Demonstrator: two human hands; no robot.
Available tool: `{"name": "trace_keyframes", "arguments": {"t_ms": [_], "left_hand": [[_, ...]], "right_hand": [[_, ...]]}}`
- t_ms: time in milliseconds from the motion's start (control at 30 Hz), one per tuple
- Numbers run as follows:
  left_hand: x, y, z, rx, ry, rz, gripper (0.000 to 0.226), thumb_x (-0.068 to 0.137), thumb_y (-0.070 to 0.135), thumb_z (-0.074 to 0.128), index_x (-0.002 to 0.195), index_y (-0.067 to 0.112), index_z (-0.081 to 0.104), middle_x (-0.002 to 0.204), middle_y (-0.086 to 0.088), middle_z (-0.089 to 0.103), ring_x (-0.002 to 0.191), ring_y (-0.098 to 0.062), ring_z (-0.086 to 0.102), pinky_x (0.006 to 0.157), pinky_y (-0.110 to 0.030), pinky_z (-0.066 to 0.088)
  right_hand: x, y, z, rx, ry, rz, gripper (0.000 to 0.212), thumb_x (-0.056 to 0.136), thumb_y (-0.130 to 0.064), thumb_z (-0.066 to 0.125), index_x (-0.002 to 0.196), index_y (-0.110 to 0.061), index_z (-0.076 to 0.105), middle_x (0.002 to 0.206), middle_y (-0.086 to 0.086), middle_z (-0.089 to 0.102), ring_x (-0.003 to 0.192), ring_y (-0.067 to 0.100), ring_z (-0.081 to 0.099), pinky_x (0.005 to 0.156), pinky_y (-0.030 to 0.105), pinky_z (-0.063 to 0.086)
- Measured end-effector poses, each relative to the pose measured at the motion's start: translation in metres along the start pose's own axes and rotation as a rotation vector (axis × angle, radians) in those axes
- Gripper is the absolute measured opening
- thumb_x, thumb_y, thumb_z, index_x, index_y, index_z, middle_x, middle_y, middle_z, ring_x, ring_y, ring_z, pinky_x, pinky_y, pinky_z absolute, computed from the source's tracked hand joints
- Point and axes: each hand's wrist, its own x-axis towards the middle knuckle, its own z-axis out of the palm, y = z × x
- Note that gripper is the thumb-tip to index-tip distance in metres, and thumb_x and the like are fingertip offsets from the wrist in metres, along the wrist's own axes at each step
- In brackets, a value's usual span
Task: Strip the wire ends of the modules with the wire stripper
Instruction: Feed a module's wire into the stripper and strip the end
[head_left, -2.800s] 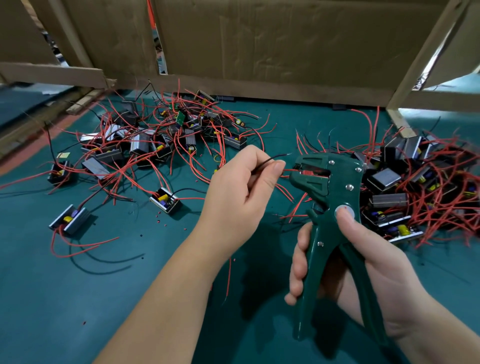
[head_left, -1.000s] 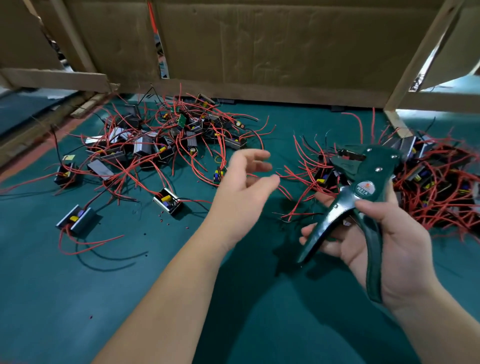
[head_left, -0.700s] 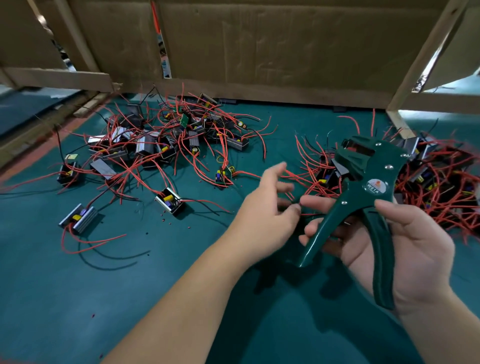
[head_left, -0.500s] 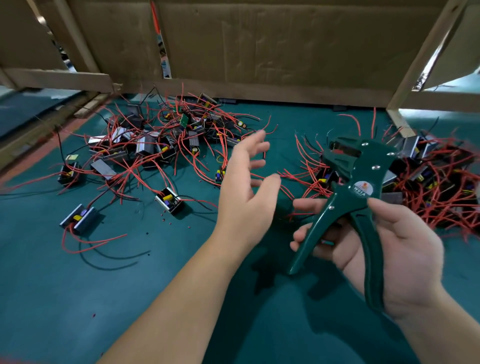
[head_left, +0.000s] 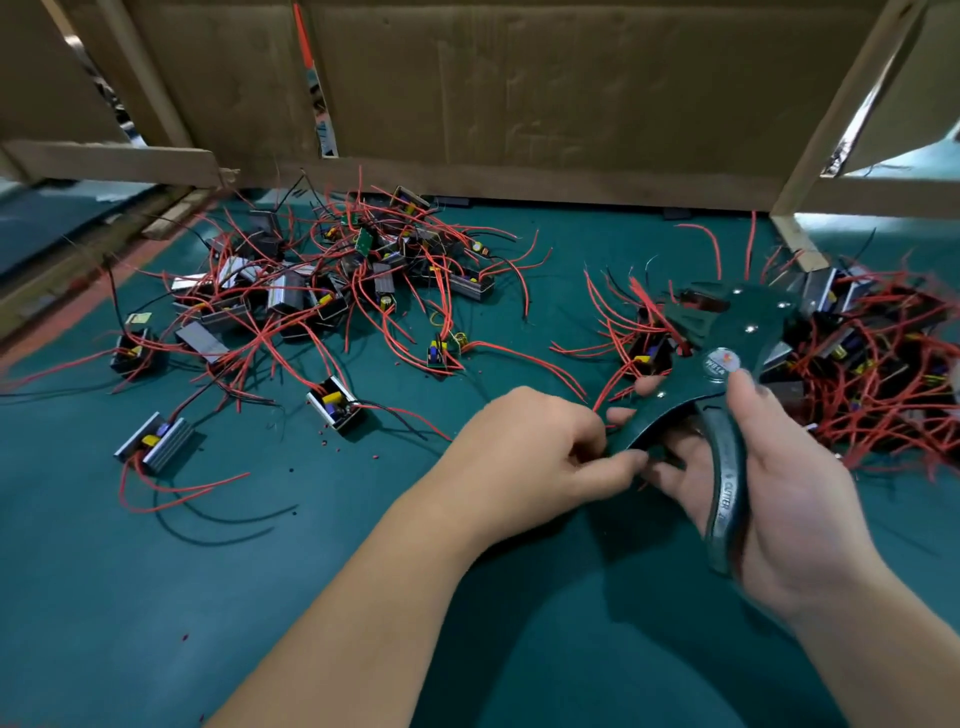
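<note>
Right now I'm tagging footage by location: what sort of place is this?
Likely an electronics assembly bench: piles of red-wired modules on a green mat, a wire stripper in the right hand.

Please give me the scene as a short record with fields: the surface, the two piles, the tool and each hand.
Surface: teal table
Left pile: modules with red wires, tangled
Right pile: more modules, at the far right
Tool: green wire stripper, head pointing away
Right hand: grips the stripper's handles
Left hand: fingers curled at one handle's tip; what it pinches is unclear
</note>
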Motion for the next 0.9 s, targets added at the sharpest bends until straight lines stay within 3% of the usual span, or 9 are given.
{"name": "trace_keyframes", "arguments": {"t_ms": [67,233,367,433,500,633,733,833,900], "left_hand": [[-0.001,0.003,0.000,0.012,0.064,0.039,0.041,0.078,0.048,0.056,0.052,0.020,0.040,0.047,-0.004,0.036,0.052,-0.023,0.028,0.048,-0.029,0.025],[0.000,0.001,-0.006,0.017,0.200,0.111,0.039,0.076,0.032,0.066,0.055,0.025,0.034,0.048,0.002,0.028,0.051,-0.016,0.023,0.046,-0.028,0.024],[-0.001,0.002,-0.005,0.077,0.121,0.089,0.039,0.078,0.041,0.059,0.054,0.021,0.037,0.048,-0.001,0.033,0.052,-0.024,0.030,0.048,-0.032,0.033],[-0.002,0.004,-0.002,0.102,0.099,0.088,0.045,0.080,0.052,0.053,0.055,0.018,0.040,0.049,-0.001,0.035,0.053,-0.025,0.032,0.048,-0.033,0.036],[-0.004,0.006,-0.007,0.077,0.108,0.121,0.056,0.084,0.063,0.044,0.057,0.014,0.045,0.050,0.000,0.038,0.052,-0.023,0.038,0.049,-0.035,0.038],[-0.008,0.005,-0.031,-0.214,0.460,0.140,0.052,0.097,0.039,0.033,0.063,0.007,0.056,0.059,-0.001,0.051,0.060,-0.020,0.049,0.058,-0.037,0.041],[-0.008,-0.017,-0.055,0.002,0.726,-0.193,0.043,0.094,0.027,0.030,0.080,0.013,0.068,0.081,-0.001,0.059,0.084,-0.021,0.053,0.078,-0.034,0.041],[-0.014,-0.050,-0.077,0.083,0.504,-0.675,0.031,0.078,0.019,0.035,0.083,0.027,0.065,0.106,-0.010,0.059,0.094,-0.027,0.052,0.089,-0.037,0.044],[-0.021,-0.059,-0.083,0.123,0.332,-0.798,0.035,0.075,0.002,0.039,0.075,0.031,0.058,0.108,-0.010,0.055,0.084,-0.031,0.052,0.075,-0.037,0.046]], "right_hand": [[0.000,-0.001,0.003,0.048,-0.075,0.005,0.037,0.091,-0.033,0.041,0.125,-0.019,0.047,0.117,0.012,0.064,0.106,0.034,0.061,0.081,0.043,0.056],[0.001,0.000,0.002,0.122,-0.199,0.145,0.052,0.093,-0.031,0.039,0.140,-0.010,0.044,0.137,0.010,0.054,0.126,0.027,0.052,0.101,0.048,0.042],[0.001,-0.001,0.001,0.194,-0.169,0.252,0.042,0.087,-0.039,0.047,0.107,-0.013,0.072,0.117,0.015,0.065,0.109,0.027,0.063,0.090,0.045,0.052],[0.001,-0.003,0.001,0.187,-0.140,0.270,0.038,0.087,-0.043,0.046,0.100,-0.017,0.070,0.100,0.012,0.066,0.090,0.024,0.066,0.082,0.037,0.055],[0.001,-0.002,0.002,0.183,-0.137,0.241,0.037,0.087,-0.045,0.047,0.106,-0.018,0.064,0.100,0.012,0.062,0.089,0.025,0.063,0.087,0.037,0.050],[0.002,0.002,0.001,0.136,-0.117,0.060,0.045,0.076,-0.045,0.067,0.111,-0.017,0.057,0.101,0.016,0.060,0.097,0.033,0.060,0.092,0.054,0.049],[0.003,0.002,-0.002,0.161,-0.152,0.043,0.060,0.067,-0.044,0.080,0.117,-0.021,0.054,0.094,0.012,0.061,0.088,0.031,0.062,0.087,0.054,0.051],[0.003,0.002,-0.002,0.150,-0.160,0.063,0.065,0.066,-0.046,0.081,0.119,-0.022,0.054,0.094,0.012,0.061,0.089,0.031,0.061,0.088,0.054,0.050],[0.003,0.003,-0.001,0.153,-0.160,0.074,0.057,0.071,-0.045,0.074,0.118,-0.022,0.054,0.093,0.012,0.061,0.088,0.032,0.061,0.086,0.053,0.052]]}}
